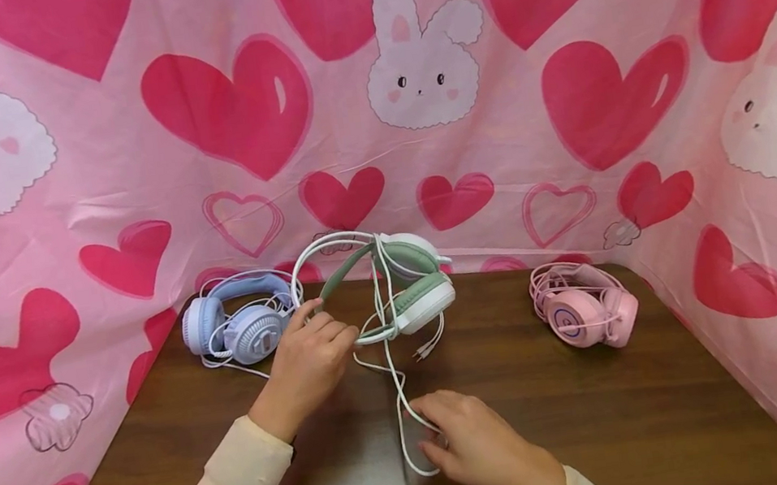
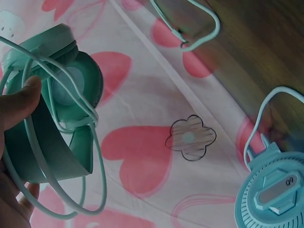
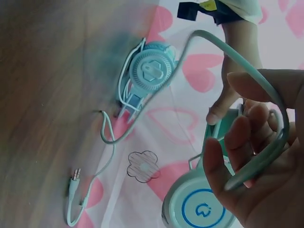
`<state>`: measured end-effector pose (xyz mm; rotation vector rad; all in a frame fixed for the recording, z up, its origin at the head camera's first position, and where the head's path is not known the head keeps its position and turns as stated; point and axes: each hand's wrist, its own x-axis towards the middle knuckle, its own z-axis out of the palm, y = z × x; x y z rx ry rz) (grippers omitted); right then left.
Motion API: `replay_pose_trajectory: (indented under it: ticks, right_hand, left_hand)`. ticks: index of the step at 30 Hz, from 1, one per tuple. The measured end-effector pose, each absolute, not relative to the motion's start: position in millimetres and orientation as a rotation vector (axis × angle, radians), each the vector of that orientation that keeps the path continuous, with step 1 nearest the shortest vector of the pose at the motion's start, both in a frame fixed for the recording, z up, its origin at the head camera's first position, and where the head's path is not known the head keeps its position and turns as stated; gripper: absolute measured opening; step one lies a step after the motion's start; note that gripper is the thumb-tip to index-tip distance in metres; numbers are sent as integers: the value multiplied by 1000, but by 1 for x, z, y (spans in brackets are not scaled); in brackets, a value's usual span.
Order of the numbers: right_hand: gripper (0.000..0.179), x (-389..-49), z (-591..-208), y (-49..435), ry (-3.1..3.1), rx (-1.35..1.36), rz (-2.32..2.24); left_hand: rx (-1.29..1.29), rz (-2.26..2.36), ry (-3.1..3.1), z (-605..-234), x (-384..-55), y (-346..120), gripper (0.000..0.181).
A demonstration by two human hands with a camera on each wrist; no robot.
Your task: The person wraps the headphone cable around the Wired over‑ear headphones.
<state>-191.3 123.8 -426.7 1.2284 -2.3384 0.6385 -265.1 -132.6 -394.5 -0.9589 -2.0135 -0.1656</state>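
White headphones with green padding [image 1: 430, 302] are held up over the table by my left hand [image 1: 315, 354], which grips the headband. Their white cable [image 1: 407, 405] winds round the headband and ear cups, then hangs down to my right hand [image 1: 478, 448]. In the right wrist view, a loop of this cable [image 3: 237, 59] passes through my right hand [image 3: 266, 156], with its fingers curled round it. A loose end with a metal plug [image 3: 74, 183] dangles apart from the hand. The left wrist view shows my thumb [image 2: 21, 102] on the headband.
Light blue headphones [image 1: 256, 334] with their own cable lie at the back left of the brown table [image 1: 603, 419]. Pink headphones [image 1: 578, 316] lie at the back right. A pink cloth with hearts and rabbits [image 1: 354, 149] hangs behind and along both sides.
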Motion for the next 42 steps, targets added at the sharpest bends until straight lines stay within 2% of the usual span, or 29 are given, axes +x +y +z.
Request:
replay_pose_trajectory:
  ticks: [10, 14, 24, 31, 38, 42]
  right_hand:
    - [82, -190, -425, 129, -2359, 1334, 779]
    - [88, -187, -426, 133, -2436, 1319, 889]
    - [72, -181, -421, 133, -2603, 1267, 1304]
    - [51, -177, -413, 134, -2304, 1177, 1261]
    - [28, -175, -407, 133, -2023, 1420, 1187]
    - [24, -174, -401, 132, -1902, 1546, 1187]
  left_hand:
    - [-941, -177, -2014, -386, -265, -139, 13]
    - [-917, -192, -2008, -381, -265, -142, 15]
    - [-908, -168, -2028, -379, -264, -146, 10]
    - [-876, -142, -2026, -380, -263, -150, 10]
    - [-869, -98, -2064, -386, -263, -151, 13]
    - [-859, -95, -2082, -388, -264, -151, 12]
